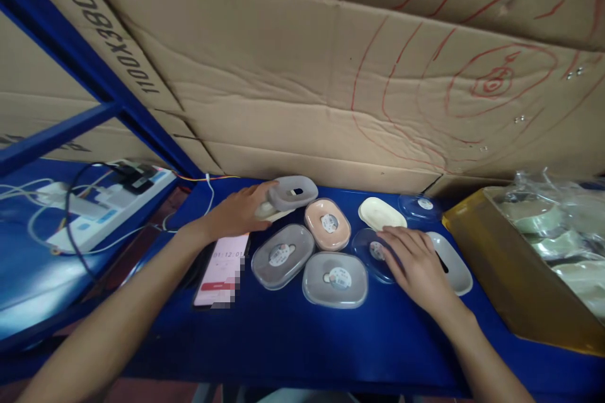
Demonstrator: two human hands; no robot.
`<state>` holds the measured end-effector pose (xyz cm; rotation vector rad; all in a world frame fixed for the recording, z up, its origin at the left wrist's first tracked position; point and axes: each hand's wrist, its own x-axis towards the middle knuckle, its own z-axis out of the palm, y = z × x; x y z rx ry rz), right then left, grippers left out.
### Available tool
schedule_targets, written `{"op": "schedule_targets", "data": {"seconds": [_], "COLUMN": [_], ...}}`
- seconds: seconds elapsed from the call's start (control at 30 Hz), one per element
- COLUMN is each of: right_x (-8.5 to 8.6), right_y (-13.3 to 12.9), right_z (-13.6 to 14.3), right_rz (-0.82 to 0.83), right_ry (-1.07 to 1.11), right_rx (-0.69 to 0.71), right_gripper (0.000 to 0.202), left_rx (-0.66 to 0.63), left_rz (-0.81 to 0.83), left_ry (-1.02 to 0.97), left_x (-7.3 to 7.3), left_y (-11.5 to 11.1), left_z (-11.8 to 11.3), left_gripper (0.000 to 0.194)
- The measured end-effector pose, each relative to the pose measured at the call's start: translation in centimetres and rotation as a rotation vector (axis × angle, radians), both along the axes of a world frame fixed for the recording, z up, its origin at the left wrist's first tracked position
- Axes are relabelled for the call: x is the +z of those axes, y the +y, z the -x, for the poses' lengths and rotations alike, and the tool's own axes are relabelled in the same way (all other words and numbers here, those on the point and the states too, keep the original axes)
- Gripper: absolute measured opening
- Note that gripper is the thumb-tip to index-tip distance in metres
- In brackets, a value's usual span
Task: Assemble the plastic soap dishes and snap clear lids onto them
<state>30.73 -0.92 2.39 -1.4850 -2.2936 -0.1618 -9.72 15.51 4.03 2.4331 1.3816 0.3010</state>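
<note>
My left hand (239, 209) is at the back left, with fingers and thumb around the left end of a grey oval dish with a dark slot (295, 192). A cream piece (278, 213) shows beneath that dish. My right hand (416, 258) lies with fingers spread over the edge of a clear lid with a round label (366, 249). Beside it is a grey slotted tray (454, 267). A cream dish (380, 211) sits just beyond the fingertips. Between my hands are a lidded pink dish (321, 233) and two lidded grey dishes (278, 267) (340, 293), all labelled.
Another clear lid (420, 206) lies at the back. An open cardboard box (501, 277) with plastic-wrapped pale pieces stands right. A phone (224, 271) lies near my left forearm. A power strip with cables (113, 208) sits far left. Cardboard (283, 75) walls the back of the blue table (265, 346).
</note>
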Motion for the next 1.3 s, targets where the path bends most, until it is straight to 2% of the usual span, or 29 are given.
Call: {"op": "schedule_targets", "data": {"seconds": [0.1,0.2,0.33,0.47,0.57,0.63,0.7,0.77,0.87,1.0,1.07,1.17,1.3], "right_x": [0.1,-1.1,-2.7,-2.6,-1.8,-1.4,-1.3,-1.5,-2.3,-2.3,-1.9,-1.7,-3.1], "right_y": [-2.3,-4.0,-3.8,-2.5,-1.3,0.1,2.0,4.0,6.3,6.3,4.8,0.7,-5.8], "right_z": [3.0,5.2,6.0,5.3,3.9,2.5,0.7,-1.1,-3.3,-5.0,-5.7,-7.0,-7.8], "right_rz": [0.034,0.062,0.087,0.137,0.134,0.117,0.097,0.059,0.035,0.059,0.050,0.011,-0.011], "right_ry": [0.007,-0.005,-0.032,-0.023,0.033,0.063,0.065,0.046,0.005,-0.016,-0.049,-0.130,-0.198], "right_rx": [0.201,0.343,0.348,0.323,0.312,0.253,0.147,-0.006,-0.173,-0.202,-0.247,-0.356,-0.467], "right_gripper": [0.037,0.036,0.043,0.046,0.046,0.046,0.046,0.045,0.044,0.040,0.040,0.043,0.045], "left_rx": [0.028,0.019,0.016,-0.035,-0.147,-0.255,-0.339,-0.351,-0.302,-0.280,-0.285,-0.297,-0.296], "left_rz": [0.036,0.003,-0.103,-0.190,-0.237,-0.207,-0.158,-0.127,-0.122,-0.148,-0.167,-0.169,-0.122], "left_ry": [0.006,-0.067,-0.122,-0.177,-0.191,-0.188,-0.177,-0.164,-0.187,-0.187,-0.175,-0.161,-0.160], "left_x": [2.2,3.3,3.5,3.2,2.2,0.8,-1.0,-2.9,-5.2,-6.8,-7.1,-7.4,-7.7], "left_y": [-1.0,-2.8,-6.1,-11.4,-16.3,-19.4,-21.7,-23.2,-23.9,-23.5,-23.1,-22.7,-22.4], "left_z": [1.5,2.6,2.5,0.3,-2.2,-3.9,-5.2,-6.1,-6.6,-6.3,-6.1,-5.7,-5.8], "left_gripper": [0.081,0.066,0.059,0.056,0.061,0.072,0.082,0.086,0.089,0.086,0.084,0.085,0.090]}}
